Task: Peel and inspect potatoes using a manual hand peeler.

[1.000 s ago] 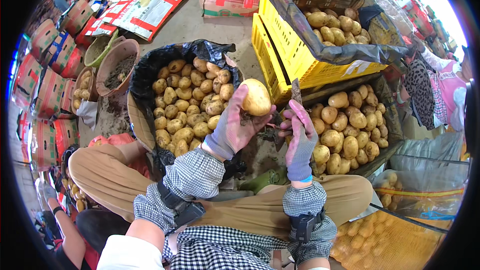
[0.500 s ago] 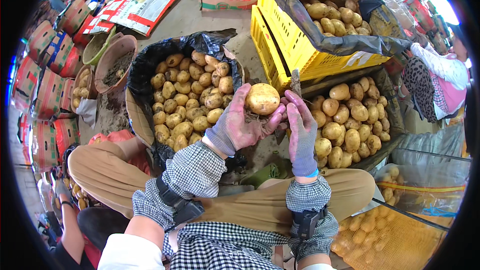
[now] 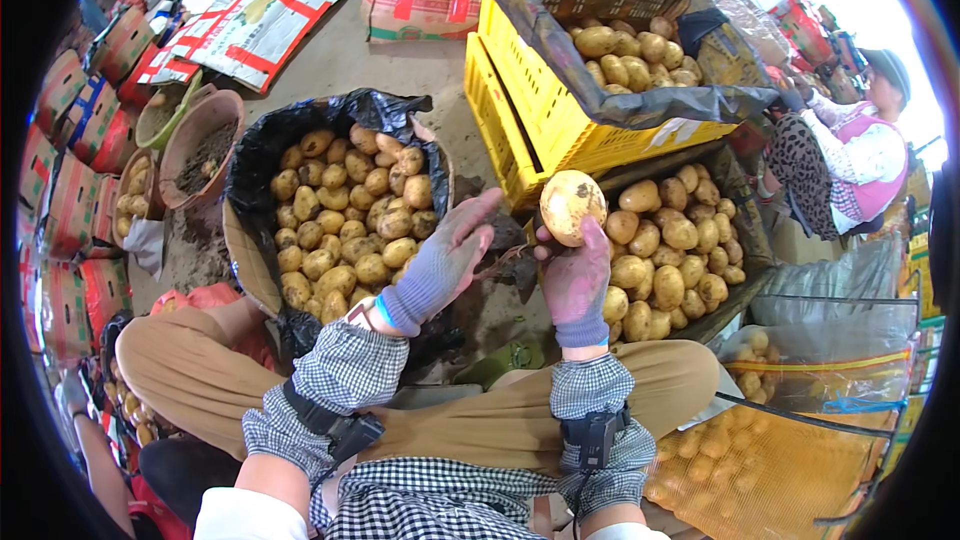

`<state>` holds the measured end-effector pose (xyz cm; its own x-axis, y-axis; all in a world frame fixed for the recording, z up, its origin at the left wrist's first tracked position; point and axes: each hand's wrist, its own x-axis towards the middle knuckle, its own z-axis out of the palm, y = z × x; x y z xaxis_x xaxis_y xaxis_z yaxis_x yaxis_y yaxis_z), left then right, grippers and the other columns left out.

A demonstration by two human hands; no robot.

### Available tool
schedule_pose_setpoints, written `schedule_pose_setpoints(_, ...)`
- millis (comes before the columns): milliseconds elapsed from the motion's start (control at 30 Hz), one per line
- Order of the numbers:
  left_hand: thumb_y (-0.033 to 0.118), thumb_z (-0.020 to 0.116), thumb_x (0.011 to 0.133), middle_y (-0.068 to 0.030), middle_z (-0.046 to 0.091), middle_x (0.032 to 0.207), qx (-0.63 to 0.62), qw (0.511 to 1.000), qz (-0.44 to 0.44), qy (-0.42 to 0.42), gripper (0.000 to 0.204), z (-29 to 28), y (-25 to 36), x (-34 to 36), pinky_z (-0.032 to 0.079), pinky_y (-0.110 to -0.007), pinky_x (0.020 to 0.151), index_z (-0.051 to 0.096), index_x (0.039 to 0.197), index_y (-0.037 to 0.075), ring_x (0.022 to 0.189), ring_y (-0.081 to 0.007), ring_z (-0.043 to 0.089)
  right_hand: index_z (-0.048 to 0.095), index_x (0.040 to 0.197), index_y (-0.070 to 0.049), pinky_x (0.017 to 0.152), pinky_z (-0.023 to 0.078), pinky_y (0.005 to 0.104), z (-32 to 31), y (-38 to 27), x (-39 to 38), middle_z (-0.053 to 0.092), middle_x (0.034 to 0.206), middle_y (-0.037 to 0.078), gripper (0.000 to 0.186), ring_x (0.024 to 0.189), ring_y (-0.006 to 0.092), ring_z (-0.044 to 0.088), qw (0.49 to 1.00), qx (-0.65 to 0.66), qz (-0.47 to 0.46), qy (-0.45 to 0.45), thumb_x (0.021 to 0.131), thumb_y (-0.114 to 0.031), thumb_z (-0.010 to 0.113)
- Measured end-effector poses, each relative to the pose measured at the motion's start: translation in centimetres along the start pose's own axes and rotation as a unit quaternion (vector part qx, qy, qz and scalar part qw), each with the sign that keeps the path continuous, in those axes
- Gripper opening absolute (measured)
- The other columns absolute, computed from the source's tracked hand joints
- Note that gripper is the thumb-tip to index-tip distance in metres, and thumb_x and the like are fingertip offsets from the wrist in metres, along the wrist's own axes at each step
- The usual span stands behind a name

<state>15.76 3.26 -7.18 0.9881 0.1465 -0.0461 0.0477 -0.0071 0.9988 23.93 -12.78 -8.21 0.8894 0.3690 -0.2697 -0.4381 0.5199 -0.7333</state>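
My right hand [image 3: 580, 285], in a soiled purple-grey glove, grips a pale yellow potato [image 3: 573, 208] with brown patches, thumb up against its near side. To its left, my left hand [image 3: 445, 265] is open, fingers stretched out and nothing in them, near the rim of a round container [image 3: 248, 250] lined with black plastic. Potatoes [image 3: 340, 215] with more soil on them fill that container. Behind my right hand, a dark-lined crate [image 3: 757, 230] holds cleaner potatoes [image 3: 668, 240]. Something thin and brown [image 3: 505, 258] shows between my hands; its kind I cannot make out.
Stacked yellow crates [image 3: 560, 130], the upper one dark-lined with potatoes, stand ahead. Tubs [image 3: 195, 145] and cartons [image 3: 75, 210] line the left. A person [image 3: 850, 150] sits at the right. An orange mesh bag [image 3: 730, 470] of potatoes lies by my right knee.
The potato has passed from my left hand to my right. My left hand has let go and drawn away to the left. The whole view has shifted slightly. A blade-like tool seen earlier is now hidden.
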Motion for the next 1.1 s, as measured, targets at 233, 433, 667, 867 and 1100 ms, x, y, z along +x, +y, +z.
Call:
schedule_pose_setpoints(233,0.019,0.059,0.094,-0.0074,0.029,0.15,-0.062,0.998,-0.004,0.013,0.066,0.3,-1.4,-0.9,0.022,-0.034,0.113,0.024,0.148,0.005,0.136,-0.0224,0.029,0.053,0.121,-0.006,0.064,0.043,0.0301,0.5,-0.3,-0.9,0.063,0.102,0.007,0.048,0.08,0.0181,0.056,0.998,0.044,-0.023,-0.048,0.086,-0.039,0.057)
schedule_pose_setpoints(433,0.03,0.059,0.094,-0.0094,0.042,0.139,-0.157,0.987,0.015,0.041,0.065,0.7,1.0,-1.5,0.033,-0.034,0.107,0.029,0.146,0.005,0.129,-0.0203,0.039,0.051,0.124,-0.005,0.061,0.044,0.0298,1.6,-0.8,-1.4,0.062,0.104,0.009,0.06,0.08,0.0198,0.058,0.984,0.096,0.046,-0.143,0.08,-0.045,0.058)
schedule_pose_setpoints(667,0.028,0.057,0.096,-0.0084,0.059,0.113,-0.249,0.967,-0.022,0.042,0.042,0.2,1.6,-0.9,0.052,-0.026,0.08,0.048,0.125,-0.001,0.09,-0.0145,0.063,0.051,0.125,-0.007,0.061,0.046,0.0301,0.5,0.2,-1.7,0.063,0.103,0.006,0.058,0.079,0.0167,0.059,0.974,-0.039,0.133,-0.18,0.082,-0.045,0.058)
schedule_pose_setpoints(867,0.004,0.063,0.083,-0.0108,0.058,0.119,-0.159,0.985,-0.033,0.062,0.05,0.3,-0.7,-0.4,0.047,-0.03,0.092,0.047,0.13,0.003,0.109,-0.0178,0.057,0.051,0.125,-0.003,0.069,0.05,0.0293,0.4,0.2,-1.4,0.062,0.105,0.008,0.052,0.089,0.0153,0.06,0.981,-0.122,0.049,-0.14,0.084,-0.033,0.064)
schedule_pose_setpoints(1100,0.007,0.076,0.065,-0.0205,0.039,0.137,0.257,0.932,0.227,0.12,0.09,0.8,-1.1,-0.5,0.034,-0.04,0.108,0.033,0.144,0.01,0.129,-0.0379,0.039,0.053,0.122,0.004,0.085,0.048,0.0304,1.7,1.1,-1.8,0.06,0.109,0.013,0.051,0.098,0.019,0.059,0.882,-0.421,-0.172,-0.121,0.081,-0.018,0.074)
